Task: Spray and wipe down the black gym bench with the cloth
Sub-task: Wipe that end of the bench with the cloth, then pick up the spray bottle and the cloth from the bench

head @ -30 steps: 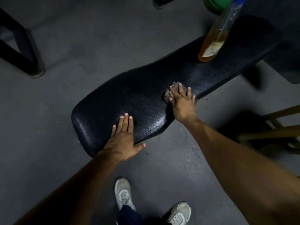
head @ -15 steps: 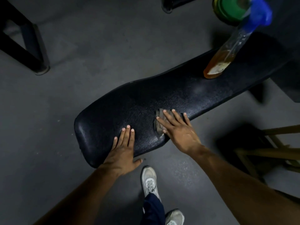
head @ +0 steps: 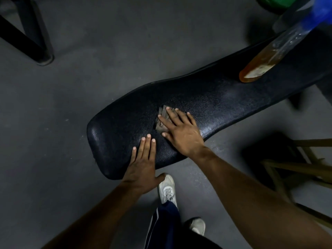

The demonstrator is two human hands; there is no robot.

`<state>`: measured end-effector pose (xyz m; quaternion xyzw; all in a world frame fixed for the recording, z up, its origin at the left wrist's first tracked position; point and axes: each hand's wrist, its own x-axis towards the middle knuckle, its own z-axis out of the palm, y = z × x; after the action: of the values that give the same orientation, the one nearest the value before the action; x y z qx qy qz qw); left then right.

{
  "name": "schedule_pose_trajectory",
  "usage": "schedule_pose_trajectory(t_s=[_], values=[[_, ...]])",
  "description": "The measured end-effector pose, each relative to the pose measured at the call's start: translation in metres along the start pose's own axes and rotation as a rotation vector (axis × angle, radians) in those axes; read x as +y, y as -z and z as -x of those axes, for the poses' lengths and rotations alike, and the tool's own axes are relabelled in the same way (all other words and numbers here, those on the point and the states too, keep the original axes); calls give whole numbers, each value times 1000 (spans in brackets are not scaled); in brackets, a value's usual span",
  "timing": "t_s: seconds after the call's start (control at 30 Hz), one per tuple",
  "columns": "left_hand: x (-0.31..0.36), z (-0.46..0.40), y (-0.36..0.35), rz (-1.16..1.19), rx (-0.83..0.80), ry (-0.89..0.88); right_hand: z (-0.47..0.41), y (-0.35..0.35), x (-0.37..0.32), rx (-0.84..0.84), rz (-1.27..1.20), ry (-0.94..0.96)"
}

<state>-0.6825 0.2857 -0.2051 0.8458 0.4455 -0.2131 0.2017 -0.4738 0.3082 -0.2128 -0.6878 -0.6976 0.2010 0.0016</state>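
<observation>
Head view, looking down: nearest are a white sneaker (head: 167,190) and a navy trouser leg (head: 164,225) on the grey floor (head: 71,87), just below the bench's near edge. Both forearms reach up from the lower frame onto the black gym bench (head: 224,103). The left hand (head: 142,166) lies flat at the near edge close to the bench's rounded left end, fingers straight and held together, thumb hanging off the edge, gripping nothing. Just beside it, further in, the right hand (head: 181,130) presses flat on the cloth (head: 161,121), fingers spread apart over it. The cloth is a small, crumpled, grey-brown wad, mostly hidden under the palm, showing only at the fingertips, near the middle of the pad's width. The bench pad is long, pebbled black vinyl with a dull sheen, running toward the upper right. Toward its far right end stands a clear spray bottle (head: 265,60) holding amber liquid, with a blurred blue top. Beyond that sits a green round object (head: 280,1), and a black metal frame (head: 27,38) stands at the upper left.
</observation>
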Motion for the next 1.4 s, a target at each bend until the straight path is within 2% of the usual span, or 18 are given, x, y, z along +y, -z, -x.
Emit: schedule_pose_trajectory(t_s=[0.17,0.3,0.4,0.5,0.6,0.7,0.77,0.9,1.07,1.17,1.3,1.4], values=[[2,1,1,-26,0,8,25,-3,18,50,162,105],[4,2,2,-21,6,20,53,4,39,-3,117,130],[5,4,5,-22,17,38,73,19,55,-72,47,66],[17,5,14,12,-6,97,84,34,79,-79,-36,-109],[42,1,28,92,-20,218,101,51,109,-40,-244,-269],[76,-7,46,54,-53,252,124,80,139,62,-510,-359],[102,-17,60,55,-44,245,139,102,158,99,-645,-396],[166,-47,96,213,5,164,166,147,197,137,-922,-489],[239,-98,155,450,114,51,178,185,247,403,-1385,-611],[268,-131,189,594,177,65,184,200,272,470,-1660,-647],[286,-175,221,750,300,57,186,210,293,599,-1743,-662],[295,-206,240,802,324,47,184,212,303,668,-1753,-688]])
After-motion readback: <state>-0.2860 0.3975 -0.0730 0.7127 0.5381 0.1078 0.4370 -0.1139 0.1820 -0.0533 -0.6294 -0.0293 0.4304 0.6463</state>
